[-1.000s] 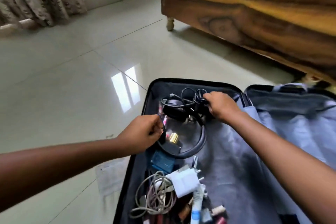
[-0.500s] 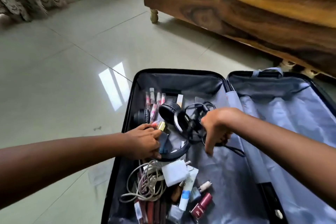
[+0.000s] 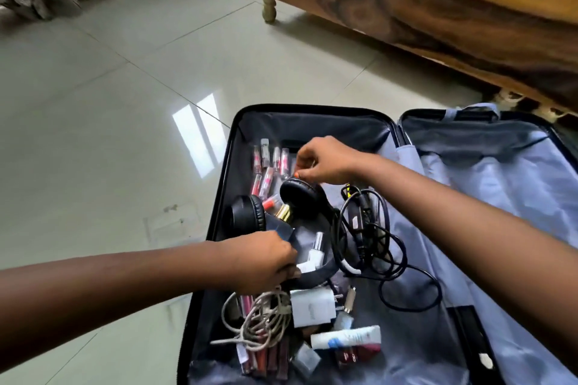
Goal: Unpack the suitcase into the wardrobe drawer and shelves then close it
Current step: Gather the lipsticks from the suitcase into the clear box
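Here I see the open suitcase [image 3: 219,216] on the tiled floor [image 3: 109,134]. My left hand [image 3: 266,262] grips the band of the black headphones [image 3: 291,212] lying inside it, my right hand [image 3: 325,162] pinches something small above one ear cup.

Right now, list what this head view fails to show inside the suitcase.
- Headband of the headphones: partly hidden under the left hand.
- What the right hand pinches: covered by its fingers.
- Label on the white tube: too small to read.
- Suitcase near end: cut off by the bottom edge.
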